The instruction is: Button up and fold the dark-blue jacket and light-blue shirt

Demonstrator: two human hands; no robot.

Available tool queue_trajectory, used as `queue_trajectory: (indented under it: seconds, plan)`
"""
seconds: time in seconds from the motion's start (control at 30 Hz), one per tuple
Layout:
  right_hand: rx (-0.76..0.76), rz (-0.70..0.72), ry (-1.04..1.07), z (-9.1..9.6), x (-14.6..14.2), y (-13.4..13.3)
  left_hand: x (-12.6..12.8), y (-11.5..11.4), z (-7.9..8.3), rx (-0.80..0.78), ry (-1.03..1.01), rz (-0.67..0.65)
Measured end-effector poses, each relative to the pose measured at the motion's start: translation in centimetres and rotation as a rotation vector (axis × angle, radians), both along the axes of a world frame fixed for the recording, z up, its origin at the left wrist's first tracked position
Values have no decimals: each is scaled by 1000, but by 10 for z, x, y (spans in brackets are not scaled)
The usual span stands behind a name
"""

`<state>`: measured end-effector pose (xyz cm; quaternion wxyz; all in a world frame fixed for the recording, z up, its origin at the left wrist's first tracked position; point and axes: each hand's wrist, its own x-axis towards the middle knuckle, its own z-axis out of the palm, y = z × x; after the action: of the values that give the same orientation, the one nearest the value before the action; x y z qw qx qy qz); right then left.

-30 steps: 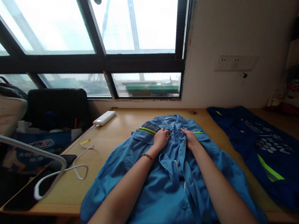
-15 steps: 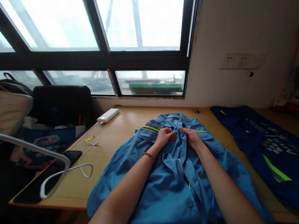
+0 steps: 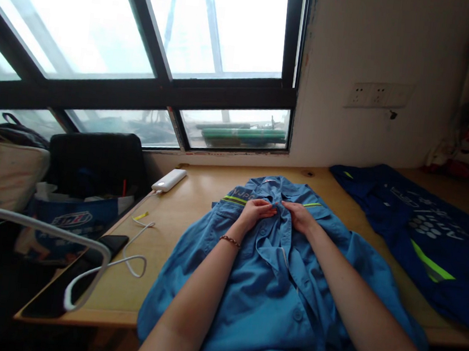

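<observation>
A light blue work shirt [image 3: 262, 312] with a yellow-green stripe across the chest lies spread on the table, its collar toward the window and its lower part over the front edge. My left hand [image 3: 257, 212], with a beaded bracelet at the wrist, pinches the front placket just below the collar. Close beside it, my right hand [image 3: 298, 216] grips the opposite front edge with thumb and fingers. Between the fingertips a button or buttonhole is too small to make out. Below the hands the placket hangs loose and folded, and a button [image 3: 297, 314] shows lower down.
The wooden table [image 3: 199, 194] also bears a dark blue garment [image 3: 416, 234] at right. A white power bank [image 3: 169, 180] and a curled white cable [image 3: 136, 257] lie at left, near a black flat object [image 3: 59, 285]. A blue bag [image 3: 73, 231] and black chair [image 3: 98, 155] stand left.
The fingers of my left hand have shifted slightly and stretched further along the placket toward my right hand. The shirt stays in nearly the same place.
</observation>
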<state>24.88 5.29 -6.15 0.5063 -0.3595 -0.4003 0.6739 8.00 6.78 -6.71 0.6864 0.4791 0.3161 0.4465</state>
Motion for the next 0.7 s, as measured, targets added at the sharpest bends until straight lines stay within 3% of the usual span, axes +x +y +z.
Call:
queue_trajectory:
  seconds: [0.2, 0.43, 0.7]
  plan:
    - [3, 25, 19, 5, -4, -3, 1, 0, -2, 29, -28, 72]
    - [50, -40, -15, -5, -10, 0, 3, -2, 0, 51, -36, 165]
    - [71, -63, -116, -6, -9, 0, 2, -4, 3, 80, -30, 166]
